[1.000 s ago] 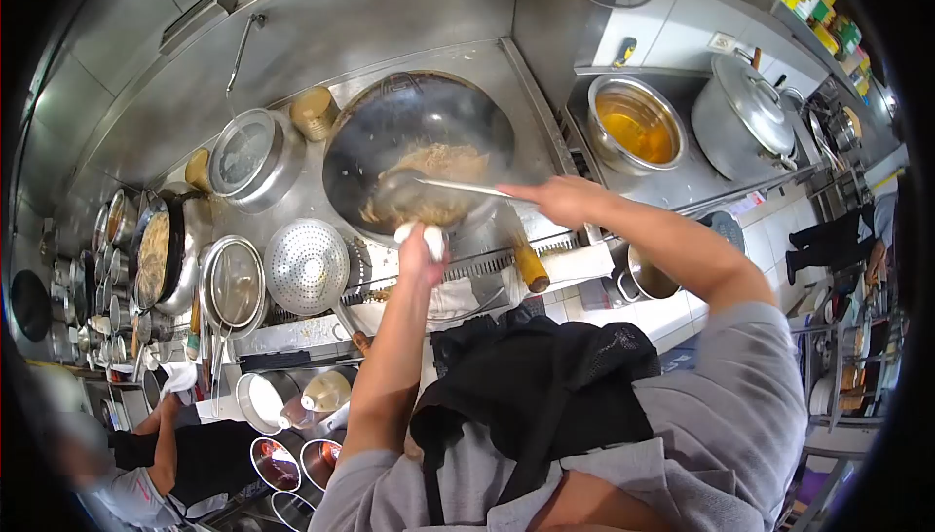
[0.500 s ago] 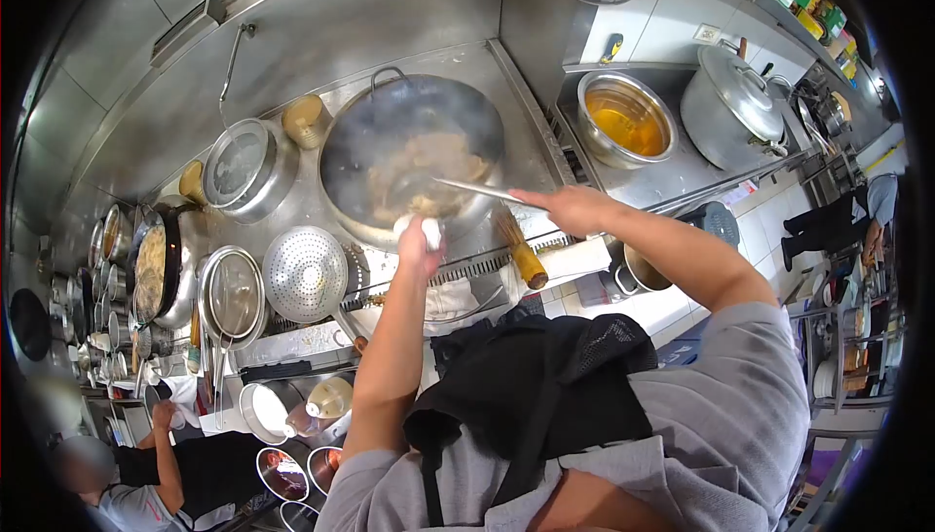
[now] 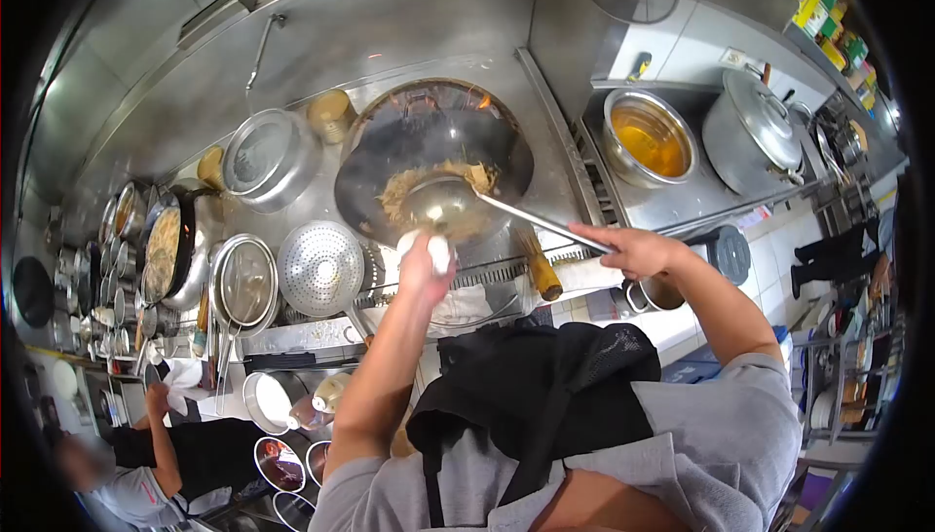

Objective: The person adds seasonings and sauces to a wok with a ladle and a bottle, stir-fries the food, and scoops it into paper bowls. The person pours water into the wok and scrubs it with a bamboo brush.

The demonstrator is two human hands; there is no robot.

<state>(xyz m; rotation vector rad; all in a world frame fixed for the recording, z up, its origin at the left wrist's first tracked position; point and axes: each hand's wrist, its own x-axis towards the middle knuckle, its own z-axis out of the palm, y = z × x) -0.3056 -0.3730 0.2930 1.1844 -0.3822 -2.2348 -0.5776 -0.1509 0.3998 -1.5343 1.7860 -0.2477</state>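
Note:
A large dark wok [image 3: 375, 157] sits tilted on the stove, its far side raised, with flames showing behind its back rim. Brown-beige food [image 3: 467, 176] lies inside it. My left hand [image 3: 426, 264] is closed around a white cloth [image 3: 437, 253] at the wok's near rim. My right hand [image 3: 638, 251] grips the handle of a metal ladle [image 3: 443, 203], whose bowl is in the wok against the food. Just right of the wok lies a brush with a yellow handle [image 3: 543, 279].
A perforated strainer [image 3: 320, 267] and sieves [image 3: 245, 284] are left of the wok. At right stand a bowl of orange liquid [image 3: 648, 147] and a lidded pot [image 3: 745, 137]. Another person [image 3: 166, 444] in a black apron works at the lower left.
The wok has tipped, its far rim lifting off the burner, and flames now show. The ladle and my right hand have moved lower and nearer me. Less steam hangs over the food.

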